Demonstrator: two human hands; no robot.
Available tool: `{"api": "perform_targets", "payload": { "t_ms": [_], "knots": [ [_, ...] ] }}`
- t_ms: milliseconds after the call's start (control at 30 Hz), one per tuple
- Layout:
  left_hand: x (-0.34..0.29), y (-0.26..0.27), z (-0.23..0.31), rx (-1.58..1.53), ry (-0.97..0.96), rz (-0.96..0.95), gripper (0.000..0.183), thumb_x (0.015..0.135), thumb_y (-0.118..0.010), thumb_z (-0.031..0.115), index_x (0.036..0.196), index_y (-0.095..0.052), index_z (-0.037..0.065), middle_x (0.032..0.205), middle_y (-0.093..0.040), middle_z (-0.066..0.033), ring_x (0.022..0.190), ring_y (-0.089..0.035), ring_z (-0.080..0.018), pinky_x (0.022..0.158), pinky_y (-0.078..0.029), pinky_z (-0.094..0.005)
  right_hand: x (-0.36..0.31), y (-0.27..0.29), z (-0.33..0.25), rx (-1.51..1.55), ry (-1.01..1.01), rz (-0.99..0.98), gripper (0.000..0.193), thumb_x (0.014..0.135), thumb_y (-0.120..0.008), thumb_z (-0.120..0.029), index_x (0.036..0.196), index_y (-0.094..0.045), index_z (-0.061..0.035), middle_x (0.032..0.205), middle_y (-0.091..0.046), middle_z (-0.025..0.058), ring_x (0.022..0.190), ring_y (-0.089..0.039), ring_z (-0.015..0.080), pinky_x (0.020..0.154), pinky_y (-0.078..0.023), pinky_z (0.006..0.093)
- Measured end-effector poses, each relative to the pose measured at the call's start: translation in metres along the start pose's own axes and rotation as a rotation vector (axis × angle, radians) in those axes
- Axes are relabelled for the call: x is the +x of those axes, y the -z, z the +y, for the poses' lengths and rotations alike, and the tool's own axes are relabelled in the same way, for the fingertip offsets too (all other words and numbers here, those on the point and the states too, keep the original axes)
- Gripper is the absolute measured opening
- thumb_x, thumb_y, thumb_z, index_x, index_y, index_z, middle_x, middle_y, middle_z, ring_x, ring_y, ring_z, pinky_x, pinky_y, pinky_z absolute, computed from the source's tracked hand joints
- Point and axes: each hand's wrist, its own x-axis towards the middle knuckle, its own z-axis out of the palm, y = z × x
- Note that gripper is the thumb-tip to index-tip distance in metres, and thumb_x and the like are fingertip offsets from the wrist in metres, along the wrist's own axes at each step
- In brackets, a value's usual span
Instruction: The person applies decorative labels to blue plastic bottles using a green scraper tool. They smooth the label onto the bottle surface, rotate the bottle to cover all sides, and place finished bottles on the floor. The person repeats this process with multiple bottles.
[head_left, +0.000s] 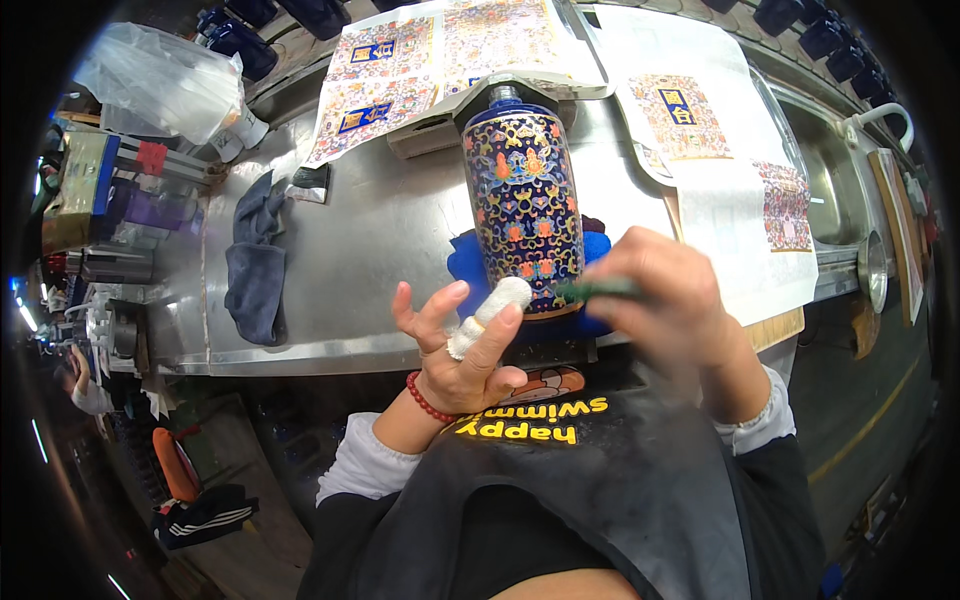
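Note:
A dark blue bottle point(525, 200), covered in a colourful floral pattern, lies with its neck pointing away from me. Under it, a blue cloth point(466, 266) shows on both sides. My left hand point(455, 350) is just in front of the bottle's base, fingers spread, holding nothing. One of its fingers wears a white fabric wrap point(495, 308). At the bottle's lower right, my right hand point(665, 300) is closed round a thin green tool point(600, 289). Motion blurs that hand, and the tool's exact kind is unclear. The tool's tip is close to the bottle; I cannot tell whether it touches.
Patterned decal sheets point(395, 75) lie behind the bottle, with more decal sheets point(690, 115) to the right. On the metal table point(350, 250), a dark grey cloth point(257, 265) and a flat brush point(311, 183) lie left. A sink point(835, 185) is at far right; a plastic bag point(160, 85) is upper left.

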Motion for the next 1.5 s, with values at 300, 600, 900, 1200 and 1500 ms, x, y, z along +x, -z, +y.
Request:
{"api": "perform_targets", "payload": {
  "t_ms": [300, 600, 900, 1200, 1500],
  "knots": [
    [0.042, 0.007, -0.001, 0.064, 0.21, -0.114, 0.071, 0.102, -0.032, 0.066, 0.131, -0.069, 0.012, 0.13, -0.064, -0.0084, 0.132, -0.034, -0.0297, 0.119, -0.009, -0.0526, 0.0, -0.012, 0.005, -0.464, 0.147, 0.058, 0.058, 0.076, -0.068, 0.0, 0.133, -0.061, -0.0051, 0.129, -0.059, 0.0191, 0.101, -0.059, 0.0354, 0.088, -0.052, 0.0419],
    [0.043, 0.008, -0.007, 0.171, 0.104, -0.133, 0.064, 0.097, -0.04, 0.069, 0.126, -0.073, 0.022, 0.126, -0.064, -0.004, 0.128, -0.038, -0.0266, 0.119, -0.008, -0.0556, -0.006, -0.021, 0.0, -0.46, 0.017, -0.041, 0.058, 0.079, -0.064, 0.004, 0.134, -0.065, -0.0133, 0.144, -0.049, 0.0185, 0.123, -0.051, 0.04, 0.104, -0.047, 0.047],
    [0.054, 0.009, -0.016, 0.11, 0.104, -0.153, 0.064, 0.098, -0.038, 0.07, 0.123, -0.074, 0.023, 0.124, -0.065, -0.0033, 0.128, -0.04, -0.0254, 0.12, -0.009, -0.0545, -0.002, -0.02, -0.001, -0.404, 0.012, 0.004, 0.061, 0.077, -0.062, 0.009, 0.135, -0.064, -0.0119, 0.139, -0.053, 0.0191, 0.122, -0.053, 0.0397, 0.104, -0.047, 0.0467],
    [0.059, 0.013, -0.028, 0.098, -0.064, -0.178, 0.065, 0.098, -0.039, 0.069, 0.125, -0.072, 0.02, 0.118, -0.07, -0.0046, 0.128, -0.041, -0.0264, 0.121, -0.008, -0.0549, 0.0, -0.02, 0.01, -0.451, 0.116, 0.036, 0.059, 0.075, -0.069, -0.004, 0.134, -0.062, -0.007, 0.132, -0.056, 0.0182, 0.111, -0.057, 0.0366, 0.096, -0.049, 0.0444],
    [0.062, 0.007, -0.038, 0.005, -0.121, -0.166, 0.068, 0.098, -0.039, 0.07, 0.129, -0.069, 0.017, 0.124, -0.068, 0.0003, 0.125, -0.043, -0.0233, 0.121, -0.006, -0.0556, 0.001, -0.02, 0.012, -0.392, 0.118, 0.071, 0.059, 0.075, -0.063, 0.005, 0.134, -0.058, 0.0017, 0.128, -0.059, 0.0198, 0.106, -0.058, 0.0375, 0.093, -0.05, 0.0445]
  ]
}}
